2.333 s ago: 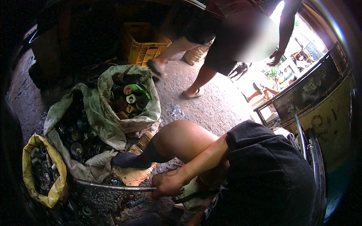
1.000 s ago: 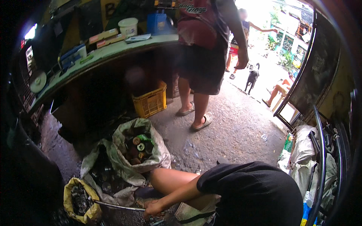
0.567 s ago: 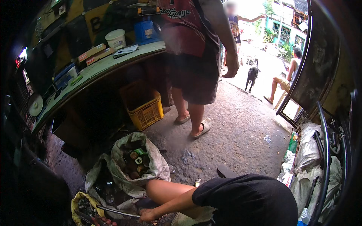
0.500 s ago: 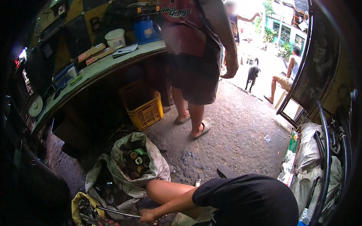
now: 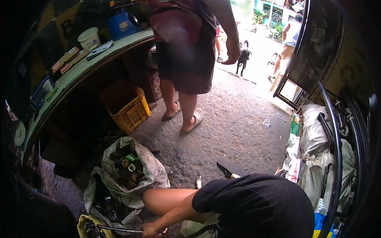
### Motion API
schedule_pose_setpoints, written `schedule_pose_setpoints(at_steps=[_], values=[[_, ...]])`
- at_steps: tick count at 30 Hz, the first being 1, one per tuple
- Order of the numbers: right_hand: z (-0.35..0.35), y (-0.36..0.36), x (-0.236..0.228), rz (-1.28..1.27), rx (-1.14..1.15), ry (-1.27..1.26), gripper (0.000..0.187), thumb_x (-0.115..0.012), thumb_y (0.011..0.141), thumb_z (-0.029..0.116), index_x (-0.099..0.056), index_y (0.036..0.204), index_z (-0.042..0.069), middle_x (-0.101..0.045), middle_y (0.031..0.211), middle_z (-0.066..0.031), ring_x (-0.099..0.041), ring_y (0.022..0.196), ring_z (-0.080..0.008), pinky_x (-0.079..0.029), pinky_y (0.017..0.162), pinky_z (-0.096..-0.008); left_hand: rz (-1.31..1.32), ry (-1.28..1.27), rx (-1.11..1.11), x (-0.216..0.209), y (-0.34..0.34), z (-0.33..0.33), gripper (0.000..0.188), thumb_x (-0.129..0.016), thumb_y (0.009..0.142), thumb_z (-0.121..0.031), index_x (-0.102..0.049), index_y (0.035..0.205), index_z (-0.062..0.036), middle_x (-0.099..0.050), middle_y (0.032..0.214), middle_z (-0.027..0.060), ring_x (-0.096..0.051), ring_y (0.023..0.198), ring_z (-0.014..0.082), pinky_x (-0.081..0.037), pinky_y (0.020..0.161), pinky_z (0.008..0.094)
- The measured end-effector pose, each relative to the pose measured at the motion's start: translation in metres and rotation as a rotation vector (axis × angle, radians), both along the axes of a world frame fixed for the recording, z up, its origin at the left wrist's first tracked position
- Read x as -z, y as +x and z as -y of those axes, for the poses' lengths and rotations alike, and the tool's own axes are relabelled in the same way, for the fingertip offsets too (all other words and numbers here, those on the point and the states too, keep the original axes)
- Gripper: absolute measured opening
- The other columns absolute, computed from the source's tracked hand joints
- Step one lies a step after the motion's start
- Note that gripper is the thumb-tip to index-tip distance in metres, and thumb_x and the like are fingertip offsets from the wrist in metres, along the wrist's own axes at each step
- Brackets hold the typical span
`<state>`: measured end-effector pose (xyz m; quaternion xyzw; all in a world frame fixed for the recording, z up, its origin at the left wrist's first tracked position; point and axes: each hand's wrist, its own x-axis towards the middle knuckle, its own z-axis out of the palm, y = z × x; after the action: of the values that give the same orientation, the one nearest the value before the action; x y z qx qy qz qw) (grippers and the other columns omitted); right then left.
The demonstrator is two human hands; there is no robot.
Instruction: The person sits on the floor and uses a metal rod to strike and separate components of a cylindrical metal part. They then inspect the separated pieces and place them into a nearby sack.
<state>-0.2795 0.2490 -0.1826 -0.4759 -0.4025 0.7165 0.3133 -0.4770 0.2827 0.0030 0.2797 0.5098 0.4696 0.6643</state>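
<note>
My right hand [image 5: 150, 230], at the bottom edge, is closed around a thin metal rod [image 5: 119, 229]. The rod reaches left to the mouth of a yellow-edged sack [image 5: 82, 225] with dark bits inside. Just above, my bent bare knee [image 5: 164, 195] touches a worn white sack [image 5: 156, 173], its top rolled open over cans and other scrap. Another pale sack [image 5: 92, 192] holding clear and dark pieces stands between these two. My black sleeve [image 5: 254, 202] fills the lower right. My left hand is not in view.
A person in dark shorts [image 5: 184, 67] stands by the green counter [image 5: 65, 81]. A yellow crate [image 5: 133, 113] sits beneath it. A black dog [image 5: 243, 59] and another person [image 5: 292, 33] are outside the doorway. Filled sacks [image 5: 315, 127] and a long black pipe [image 5: 336, 158] line the right.
The view has shifted, so most things sit further left and higher. The dog has turned, and the person outside at the right looks more upright. My right hand keeps its grip on the rod.
</note>
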Motion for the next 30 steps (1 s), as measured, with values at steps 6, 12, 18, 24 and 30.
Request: schedule_pose_setpoints(at_steps=[6, 12, 18, 24, 30], values=[[0.026, 0.011, -0.095, 0.036, 0.02, 0.012, 0.034, -0.058, 0.084, 0.026, -0.058, 0.061, 0.001, -0.054, 0.051, -0.0147, -0.056, 0.041, -0.0261, -0.045, 0.04, -0.0427, -0.01, -0.088, -0.112, -0.037, 0.017, 0.006, 0.029, -0.054, 0.097, -0.038, -0.061, 0.092, -0.0104, -0.056, 0.075, 0.0005, -0.052, 0.065, 0.0155, -0.045, 0.055, 0.0314], [0.047, 0.038, -0.134, 0.191, -0.035, 0.084, 0.04, -0.057, 0.084, 0.031, -0.055, 0.058, 0.0, -0.051, 0.047, -0.0133, -0.053, 0.037, -0.0259, -0.042, 0.037, -0.0419, 0.039, -0.152, -0.183, -0.05, 0.035, 0.022, 0.03, -0.053, 0.098, -0.038, -0.06, 0.088, -0.0106, -0.053, 0.071, 0.0, -0.05, 0.059, 0.0149, -0.043, 0.051, 0.0309], [0.043, 0.036, -0.121, 0.145, -0.054, 0.006, 0.045, -0.055, 0.087, 0.036, -0.057, 0.058, 0.002, -0.054, 0.048, -0.0127, -0.055, 0.039, -0.0248, -0.046, 0.042, -0.0403, 0.17, -0.194, -0.148, -0.04, 0.02, 0.011, 0.039, -0.046, 0.102, -0.041, -0.05, 0.073, -0.0154, -0.041, 0.051, -0.0023, -0.029, 0.037, 0.0132, -0.028, 0.036, 0.0268], [0.052, 0.046, -0.154, 0.287, -0.117, -0.058, 0.05, -0.053, 0.088, 0.042, -0.06, 0.059, 0.002, -0.059, 0.052, -0.0097, -0.061, 0.048, -0.0208, -0.051, 0.055, -0.0395, 0.127, -0.238, -0.223, -0.065, 0.035, 0.019, 0.04, -0.046, 0.101, -0.043, -0.052, 0.074, -0.0139, -0.046, 0.054, 0.0006, -0.033, 0.039, 0.0157, -0.035, 0.039, 0.0312], [0.046, 0.032, -0.142, 0.325, -0.072, -0.135, 0.035, -0.056, 0.084, 0.033, -0.062, 0.066, 0.004, -0.06, 0.055, -0.0086, -0.064, 0.053, -0.023, -0.052, 0.057, -0.0405, 0.158, -0.197, -0.201, -0.045, 0.019, 0.012, 0.034, -0.051, 0.096, -0.044, -0.056, 0.086, -0.0119, -0.051, 0.062, 0.0023, -0.042, 0.047, 0.0165, -0.042, 0.043, 0.0328]])
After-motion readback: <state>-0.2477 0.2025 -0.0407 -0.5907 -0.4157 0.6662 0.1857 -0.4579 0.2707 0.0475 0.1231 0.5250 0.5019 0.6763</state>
